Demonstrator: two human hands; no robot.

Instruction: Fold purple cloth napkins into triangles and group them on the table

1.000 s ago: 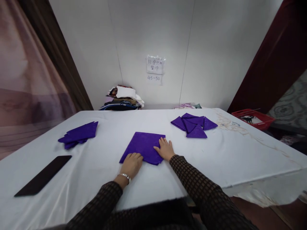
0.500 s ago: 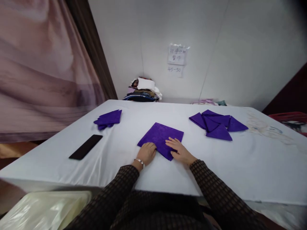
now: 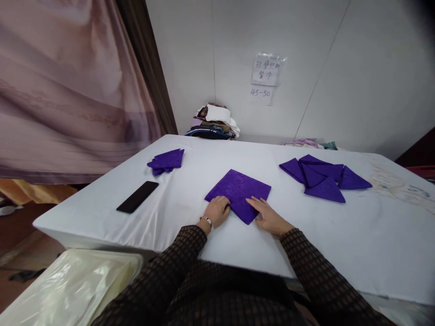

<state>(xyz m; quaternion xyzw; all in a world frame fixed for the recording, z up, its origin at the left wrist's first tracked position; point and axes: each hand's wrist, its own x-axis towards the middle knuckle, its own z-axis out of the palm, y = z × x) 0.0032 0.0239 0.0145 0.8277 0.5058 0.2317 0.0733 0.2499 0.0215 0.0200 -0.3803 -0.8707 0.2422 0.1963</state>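
Note:
A folded purple napkin [image 3: 238, 190] lies flat on the white-covered table in front of me, one corner toward me. At its near left edge, my left hand [image 3: 217, 211] has its fingers bent together over the cloth, and a bracelet circles that wrist. My right hand [image 3: 270, 218] rests along the near right edge. Its fingers stretch out over the top of the napkin, with the thumb close to the edge. Several folded purple napkins [image 3: 324, 174] overlap in a group to the right. A small purple stack [image 3: 168, 161] sits at the far left.
A black flat rectangle [image 3: 137, 197] lies on the table's [image 3: 183, 194] left side. Folded clothes [image 3: 214, 121] are piled behind the back edge, below a handwritten sign [image 3: 266, 70] on the wall. A plastic-covered bin [image 3: 78, 280] stands at the lower left; a pink curtain [image 3: 61, 90] hangs above.
The view has shifted, so the table's contents appear farther right. My right thumb has drawn out toward the napkin's near right edge. My left hand stays at the left edge.

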